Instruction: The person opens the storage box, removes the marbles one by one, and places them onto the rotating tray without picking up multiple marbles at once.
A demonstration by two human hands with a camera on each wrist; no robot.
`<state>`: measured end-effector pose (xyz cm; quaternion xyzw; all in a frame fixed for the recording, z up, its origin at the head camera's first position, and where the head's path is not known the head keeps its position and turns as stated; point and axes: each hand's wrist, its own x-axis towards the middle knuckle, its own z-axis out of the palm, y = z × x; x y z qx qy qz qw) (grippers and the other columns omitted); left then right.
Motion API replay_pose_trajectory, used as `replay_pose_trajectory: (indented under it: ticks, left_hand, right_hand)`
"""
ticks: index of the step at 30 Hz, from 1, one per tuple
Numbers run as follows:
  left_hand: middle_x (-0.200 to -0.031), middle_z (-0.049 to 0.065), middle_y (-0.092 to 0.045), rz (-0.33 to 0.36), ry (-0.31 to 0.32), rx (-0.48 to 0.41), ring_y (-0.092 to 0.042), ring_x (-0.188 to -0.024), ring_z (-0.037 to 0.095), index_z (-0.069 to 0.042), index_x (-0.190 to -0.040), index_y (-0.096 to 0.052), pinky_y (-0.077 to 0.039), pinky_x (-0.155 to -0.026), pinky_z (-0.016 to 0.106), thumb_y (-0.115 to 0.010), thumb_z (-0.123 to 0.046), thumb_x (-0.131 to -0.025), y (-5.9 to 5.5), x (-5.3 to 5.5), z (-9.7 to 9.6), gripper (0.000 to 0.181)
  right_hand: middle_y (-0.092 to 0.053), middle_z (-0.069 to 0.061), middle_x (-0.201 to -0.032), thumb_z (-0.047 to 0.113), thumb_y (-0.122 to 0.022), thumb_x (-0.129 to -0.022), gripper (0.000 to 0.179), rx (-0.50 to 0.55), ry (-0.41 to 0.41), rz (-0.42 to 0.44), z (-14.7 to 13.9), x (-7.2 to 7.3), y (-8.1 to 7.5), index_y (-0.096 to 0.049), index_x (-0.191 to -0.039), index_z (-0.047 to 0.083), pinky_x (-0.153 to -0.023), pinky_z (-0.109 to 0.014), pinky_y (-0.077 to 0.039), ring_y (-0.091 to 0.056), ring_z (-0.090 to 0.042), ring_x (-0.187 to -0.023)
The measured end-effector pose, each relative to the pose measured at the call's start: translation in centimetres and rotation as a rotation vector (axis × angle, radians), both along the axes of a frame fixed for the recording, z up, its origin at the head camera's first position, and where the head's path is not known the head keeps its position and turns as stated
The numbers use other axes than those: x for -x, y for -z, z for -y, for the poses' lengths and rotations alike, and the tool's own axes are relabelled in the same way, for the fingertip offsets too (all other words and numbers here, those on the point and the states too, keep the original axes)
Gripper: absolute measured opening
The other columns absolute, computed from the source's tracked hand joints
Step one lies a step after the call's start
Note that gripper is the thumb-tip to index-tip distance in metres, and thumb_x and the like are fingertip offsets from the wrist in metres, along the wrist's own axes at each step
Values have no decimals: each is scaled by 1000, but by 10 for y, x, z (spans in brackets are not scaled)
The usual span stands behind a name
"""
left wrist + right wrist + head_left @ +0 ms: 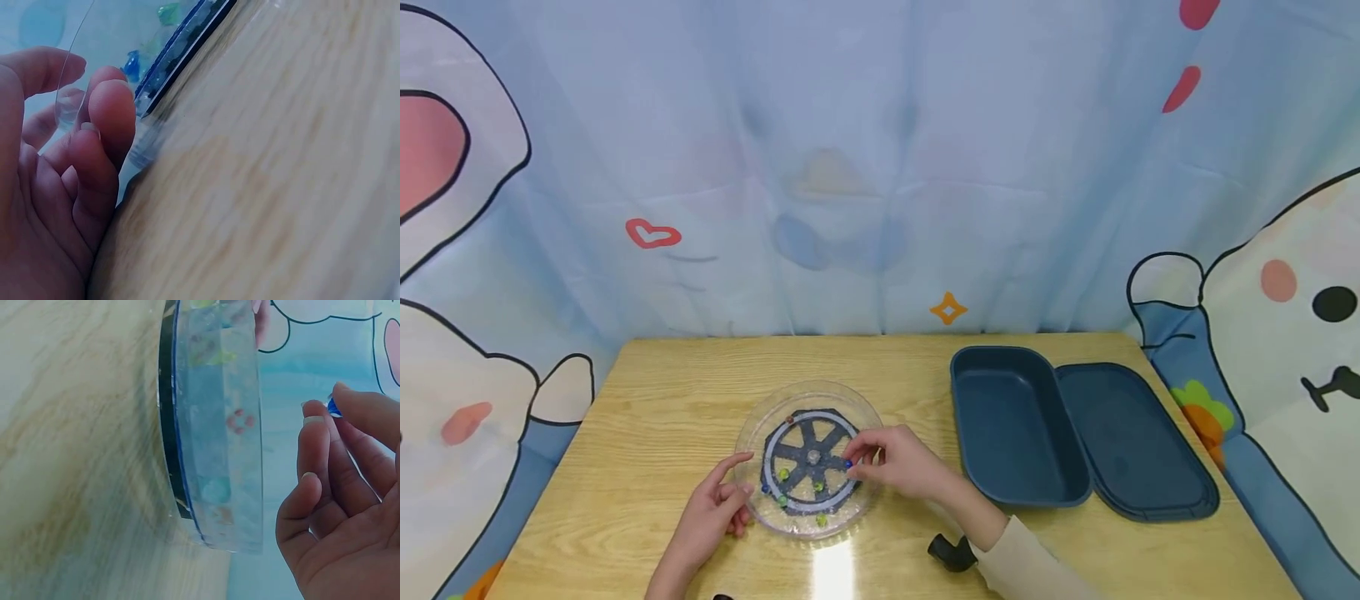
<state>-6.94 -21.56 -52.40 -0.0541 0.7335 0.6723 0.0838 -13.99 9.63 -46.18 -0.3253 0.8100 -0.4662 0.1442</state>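
A clear round plastic dish point(752, 433) stands on the table, with a dark spoked disc point(808, 429) and a pale ring seen in it. Several small green gems point(783, 474) and a blue gem point(765, 488) lie about the disc. At the dish's left side is my left hand point(707, 512); its fingers point(112, 112) hold the rim, some of them seen through the clear wall. Over the right part of the dish, my right hand point(895, 458) pinches a small blue gem point(334, 407) between thumb and fingertips, its other fingers curled loosely.
Right of the dish stands a dark blue rectangular box point(1015, 425) without its cover, and a matching lid point(1138, 442) lies against its right side. A black object point(951, 552) is by the right wrist. Behind the wooden table point(662, 375) hangs a printed curtain point(850, 167).
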Motion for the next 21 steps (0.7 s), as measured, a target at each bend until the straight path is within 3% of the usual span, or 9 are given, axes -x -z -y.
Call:
replay_pose_trajectory:
  ticks: [4, 14, 21]
  left_hand:
    - [-67, 14, -58, -9, 20, 9, -54, -50, 17, -12, -145, -46, -51, -48, 28, -61, -11, -99, 0, 1, -1, 49]
    - [-67, 14, -57, 15, -29, 12, -53, -49, 18, -14, -145, -47, -51, -47, 29, -62, -10, -99, 3, -6, 1, 49]
    - [-59, 8, -50, -77, -54, 66, -40, -44, 10, -11, -139, -56, -35, -41, 22, -65, -8, -96, 1, -11, 4, 44]
  right_hand:
    - [-67, 11, -87, 13, -75, -91, 15, 18, 12, 25, -1, -3, 2, -73, -104, 8, -62, -27, -49, -60, -8, -76]
    - [-70, 11, -91, 15, -73, -92, 15, 36, -11, 47, 1, -3, 5, -73, -105, 8, -65, -29, -50, -62, -8, -79]
    - [-71, 8, -92, 15, -73, -92, 16, 47, 23, 16, -7, -2, 0, -74, -106, 7, -65, -28, -49, -61, -9, -79]
